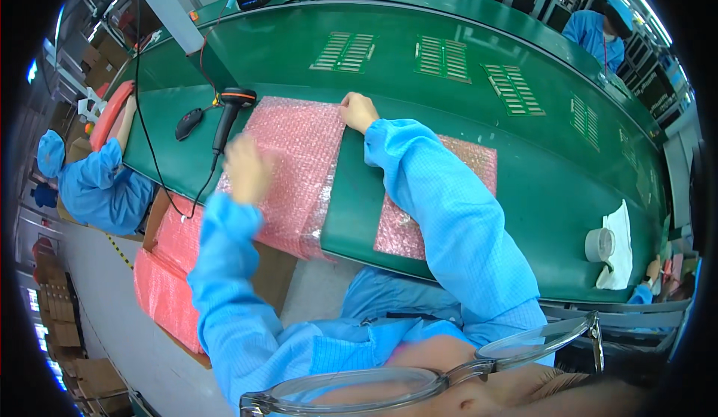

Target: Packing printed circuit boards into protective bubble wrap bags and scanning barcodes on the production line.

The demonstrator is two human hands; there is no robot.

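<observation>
A large pink bubble-wrap sheet or bag (299, 148) lies on the green work surface, its near edge hanging over the front. My right hand (359, 112) pinches its far right corner with curled fingers. Over its left side is my left hand (248, 169), smeared by motion, so its grip cannot be made out. Whether anything is inside the wrap is unclear. A second pink bubble-wrap piece (400, 230) lies to the right, partly covered by my right forearm.
A barcode scanner (228, 118) and a black mouse (189, 124) lie left of the wrap, with cables. Green circuit-board panels (441, 58) lie along the belt. An open carton holding pink bubble wrap (164, 282) stands below left. A round container (598, 245) rests at right. Co-workers are nearby.
</observation>
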